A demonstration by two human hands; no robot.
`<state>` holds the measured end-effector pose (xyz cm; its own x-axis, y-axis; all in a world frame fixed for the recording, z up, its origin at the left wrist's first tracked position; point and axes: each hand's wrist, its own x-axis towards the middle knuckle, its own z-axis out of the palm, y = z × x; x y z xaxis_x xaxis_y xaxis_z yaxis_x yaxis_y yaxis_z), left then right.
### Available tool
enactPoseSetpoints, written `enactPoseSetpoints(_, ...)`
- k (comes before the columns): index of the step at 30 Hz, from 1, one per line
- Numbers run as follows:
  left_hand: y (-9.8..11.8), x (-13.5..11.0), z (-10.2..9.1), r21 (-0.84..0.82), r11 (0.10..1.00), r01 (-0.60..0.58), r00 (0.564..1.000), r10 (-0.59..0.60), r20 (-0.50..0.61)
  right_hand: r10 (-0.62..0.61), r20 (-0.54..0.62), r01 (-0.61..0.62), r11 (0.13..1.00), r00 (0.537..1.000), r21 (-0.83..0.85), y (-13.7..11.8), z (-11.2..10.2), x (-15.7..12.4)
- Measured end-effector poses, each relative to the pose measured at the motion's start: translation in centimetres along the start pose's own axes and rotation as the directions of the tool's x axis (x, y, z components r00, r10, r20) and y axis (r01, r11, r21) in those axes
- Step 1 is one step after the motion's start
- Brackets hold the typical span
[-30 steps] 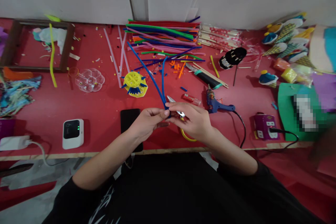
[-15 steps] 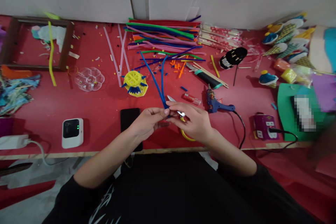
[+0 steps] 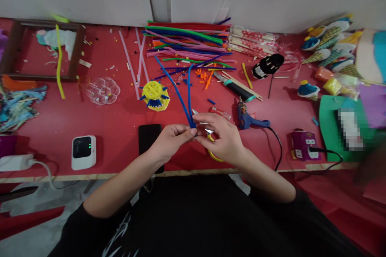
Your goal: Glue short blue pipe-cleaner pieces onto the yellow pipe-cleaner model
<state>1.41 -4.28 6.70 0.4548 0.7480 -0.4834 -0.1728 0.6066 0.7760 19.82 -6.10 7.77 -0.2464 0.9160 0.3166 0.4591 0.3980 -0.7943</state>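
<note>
My left hand [image 3: 170, 141] and my right hand [image 3: 221, 136] meet over the near middle of the red table [image 3: 120, 120]. Both pinch the folded end of a blue pipe cleaner [image 3: 181, 96], whose two strands rise away from me toward the pile of coloured pipe cleaners [image 3: 187, 42]. Small scissors with yellow handles [image 3: 211, 144] lie under my right hand, partly hidden. A black phone [image 3: 149, 136] lies beside my left wrist.
A yellow and blue spoked craft piece [image 3: 154, 95] sits ahead of my hands. A blue glue gun [image 3: 245, 118], a utility knife [image 3: 233, 87] and a purple power strip [image 3: 303, 144] lie to the right. A white device [image 3: 83, 151] and a wooden frame [image 3: 42, 50] are at left.
The blue pipe cleaner's free strands have swung slightly to the right and closer together. Both hands stay pinched at its folded end, shifted a little.
</note>
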Motion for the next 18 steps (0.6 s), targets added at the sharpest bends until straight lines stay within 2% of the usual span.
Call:
enactPoseSetpoints(6, 0.1, -0.1, 0.3, -0.017, 1.0, 0.01, 1.0, -0.009, 0.016, -0.004, 0.029, 0.004, 1.0, 1.0, -0.015, 0.0, -0.2, 0.1)
enactPoseSetpoints(12, 0.3, -0.3, 0.2, 0.038, 0.999, 0.02, 1.0, -0.021, 0.021, 0.014, 0.014, -0.014, 1.0, 1.0, 0.02, -0.2, -0.3, 0.1)
enactPoseSetpoints(15, 0.6, -0.5, 0.1, 0.073, 0.997, 0.002, 1.0, -0.003, 0.014, 0.126, 0.034, -0.13, 0.977, 0.991, 0.169, 0.3, -0.1, 0.1)
enactPoseSetpoints(18, 1.2, -0.7, 0.1, 0.116, 0.993, -0.019, 0.999, 0.016, 0.034, 0.254, 0.186, -0.312, 0.839, 0.949, 0.446, 1.2, 0.1, 0.5)
